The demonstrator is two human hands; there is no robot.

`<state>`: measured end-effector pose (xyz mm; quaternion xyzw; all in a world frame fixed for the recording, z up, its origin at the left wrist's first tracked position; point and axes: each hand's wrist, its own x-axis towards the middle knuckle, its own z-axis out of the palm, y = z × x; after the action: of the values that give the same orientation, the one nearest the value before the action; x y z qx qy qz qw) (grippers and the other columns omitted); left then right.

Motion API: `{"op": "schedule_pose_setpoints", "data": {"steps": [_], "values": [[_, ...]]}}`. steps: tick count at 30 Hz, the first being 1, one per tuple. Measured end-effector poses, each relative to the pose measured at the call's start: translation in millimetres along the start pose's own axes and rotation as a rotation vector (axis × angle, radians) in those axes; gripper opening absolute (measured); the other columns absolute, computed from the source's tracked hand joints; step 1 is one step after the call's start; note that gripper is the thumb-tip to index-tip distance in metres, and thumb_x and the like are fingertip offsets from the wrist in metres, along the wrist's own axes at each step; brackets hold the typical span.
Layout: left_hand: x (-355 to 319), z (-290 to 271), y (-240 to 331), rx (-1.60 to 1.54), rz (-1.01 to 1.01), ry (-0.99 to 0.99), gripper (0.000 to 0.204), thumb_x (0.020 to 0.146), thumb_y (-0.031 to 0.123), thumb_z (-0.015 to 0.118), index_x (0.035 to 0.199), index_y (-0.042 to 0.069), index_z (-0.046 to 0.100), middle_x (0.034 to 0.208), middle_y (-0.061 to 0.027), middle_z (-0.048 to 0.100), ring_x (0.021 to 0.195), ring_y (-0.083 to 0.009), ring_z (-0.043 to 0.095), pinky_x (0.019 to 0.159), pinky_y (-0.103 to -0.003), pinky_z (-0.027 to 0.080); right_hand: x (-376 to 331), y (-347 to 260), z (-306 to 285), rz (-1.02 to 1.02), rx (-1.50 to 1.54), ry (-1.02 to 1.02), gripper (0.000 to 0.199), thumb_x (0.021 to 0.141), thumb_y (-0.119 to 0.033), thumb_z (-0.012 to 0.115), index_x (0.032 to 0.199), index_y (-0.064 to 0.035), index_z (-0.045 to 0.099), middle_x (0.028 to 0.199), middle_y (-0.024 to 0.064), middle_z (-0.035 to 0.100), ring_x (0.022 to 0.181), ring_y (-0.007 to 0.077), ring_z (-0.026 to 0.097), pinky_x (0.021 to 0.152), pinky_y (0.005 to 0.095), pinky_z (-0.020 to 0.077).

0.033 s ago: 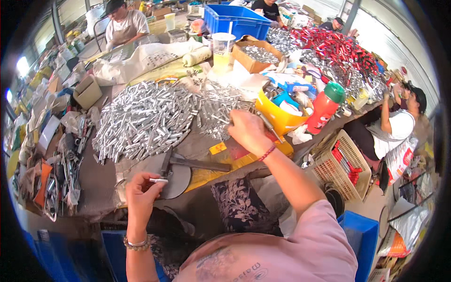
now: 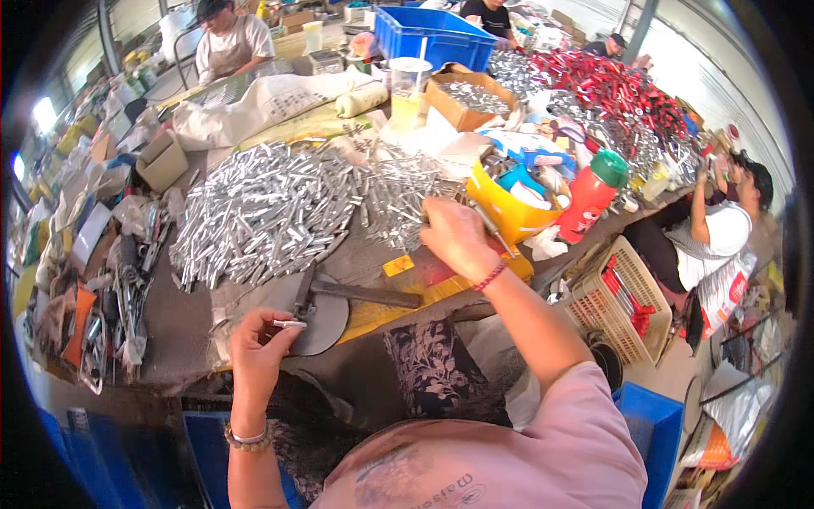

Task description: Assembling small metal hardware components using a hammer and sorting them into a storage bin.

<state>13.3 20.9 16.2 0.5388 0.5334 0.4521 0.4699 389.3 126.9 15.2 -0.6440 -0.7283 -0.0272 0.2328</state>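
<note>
Between thumb and fingertips, my left hand [image 2: 261, 343] pinches a short silvery metal tube [image 2: 290, 324] over the table's near edge. Below it lies a rounded grey metal plate [image 2: 322, 327], with a hammer [image 2: 365, 293] resting across it. My right hand [image 2: 458, 237] reaches to the near right edge of a heap of thin metal pins [image 2: 398, 191]. Its fingers are bent together, and what they grip is hidden. A larger heap of silvery metal tubes [image 2: 267, 216] spreads to the left of the pins.
Right of my right hand stand a yellow container [image 2: 504, 212] with packets and a red bottle [image 2: 589, 199] with a green cap. Behind are an open carton [image 2: 466, 97] of metal parts and a blue bin [image 2: 432, 38]. A beige crate [image 2: 623, 297] sits lower right. Other people work around.
The whole view has shifted slightly, so everything sits a little farther right. Both hands keep almost the same pose and place over the table.
</note>
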Motion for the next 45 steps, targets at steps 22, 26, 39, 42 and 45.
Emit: {"op": "schedule_pose_setpoints", "data": {"steps": [22,26,39,42,45], "values": [[-16,-3,4,0.545,0.371,0.094,0.015,0.089,-0.005,0.081,0.102,-0.002,0.077,0.094,-0.0102,0.063,0.088,-0.0245,0.064,0.077,-0.034,0.049,-32,-16,-64,0.003,0.387,-0.041,0.016,0.088,-0.014,0.071,0.095,0.0005,0.071,0.099,0.0214,0.074,0.101,0.0410,0.073,0.089,0.0494,0.0581],[-10,-8,-2,0.521,0.333,0.032,0.011,0.093,-0.002,0.079,0.104,0.000,0.077,0.097,-0.0031,0.063,0.085,-0.0136,0.060,0.073,-0.030,0.046,-41,-13,-42,-0.007,0.468,0.065,0.015,0.087,-0.012,0.072,0.095,0.0008,0.070,0.097,0.0219,0.073,0.099,0.0413,0.072,0.088,0.0498,0.0580],[-19,-15,-4,0.595,0.397,0.069,0.011,0.091,-0.004,0.079,0.101,-0.001,0.075,0.094,-0.0092,0.062,0.087,-0.0239,0.062,0.079,-0.035,0.049,-29,-34,2,-0.241,0.589,0.021,0.015,0.085,-0.011,0.075,0.097,-0.0026,0.078,0.102,0.0206,0.073,0.101,0.0420,0.073,0.090,0.0497,0.0574],[-21,-13,-4,0.635,0.430,0.107,0.012,0.091,-0.001,0.080,0.102,0.001,0.077,0.095,-0.0118,0.065,0.090,-0.0282,0.065,0.080,-0.038,0.051,-36,-60,-8,-0.288,0.503,0.048,0.010,0.089,-0.009,0.075,0.098,-0.0058,0.077,0.100,0.0138,0.071,0.100,0.0361,0.072,0.086,0.0460,0.0585],[-14,0,9,0.596,0.327,0.067,0.013,0.091,0.005,0.084,0.103,0.003,0.081,0.092,-0.0115,0.066,0.086,-0.0263,0.068,0.077,-0.037,0.053,-58,-93,-31,-0.431,0.448,0.065,0.020,0.087,-0.002,0.072,0.105,-0.0076,0.078,0.097,0.0105,0.066,0.097,0.0354,0.069,0.086,0.0457,0.0580]]}}
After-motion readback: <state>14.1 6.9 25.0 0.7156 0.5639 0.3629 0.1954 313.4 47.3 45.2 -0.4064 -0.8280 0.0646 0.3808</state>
